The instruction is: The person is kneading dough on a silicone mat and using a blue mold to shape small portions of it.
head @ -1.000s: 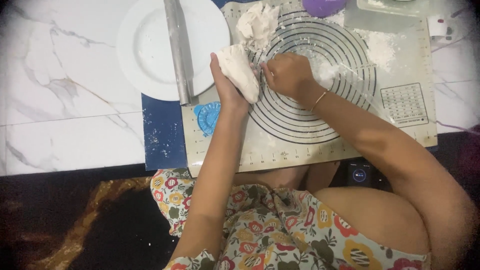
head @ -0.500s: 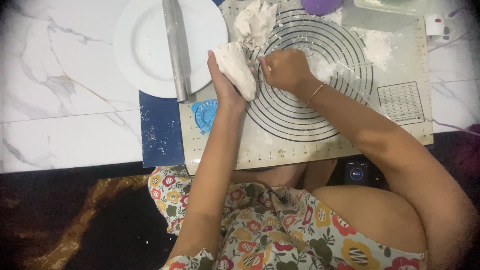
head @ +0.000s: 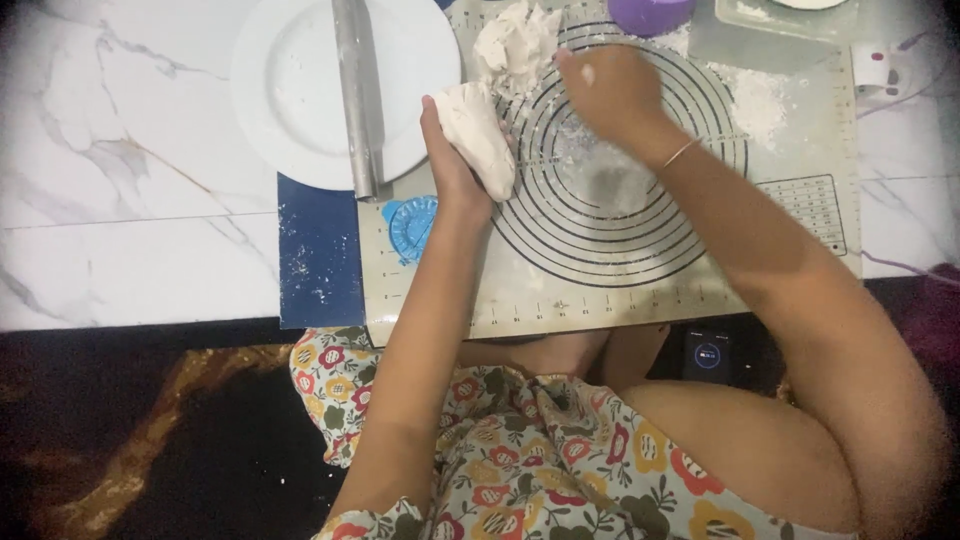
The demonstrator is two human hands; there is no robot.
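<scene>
Kneading dough over a ringed baking mat [head: 640,290] on the marble tabletop [head: 120,200].
Her left hand [head: 448,150] wraps a white dough lump [head: 478,135] at the mat's left edge; her right hand [head: 610,90], loosely curled and holding nothing, hovers above the mat's rings, near a second dough pile [head: 515,42].

- Left hand [head: 450,150]: sat at upper centre of the frame, fingers curled in a firm grasp, thumb side towards the top edge; the forearm ran down to the lower centre, nearly straight.
- Right hand [head: 612,92]: lay further up and to the right, fingers bent loosely, knuckles upward; the bent arm crossed to the lower right corner.
</scene>
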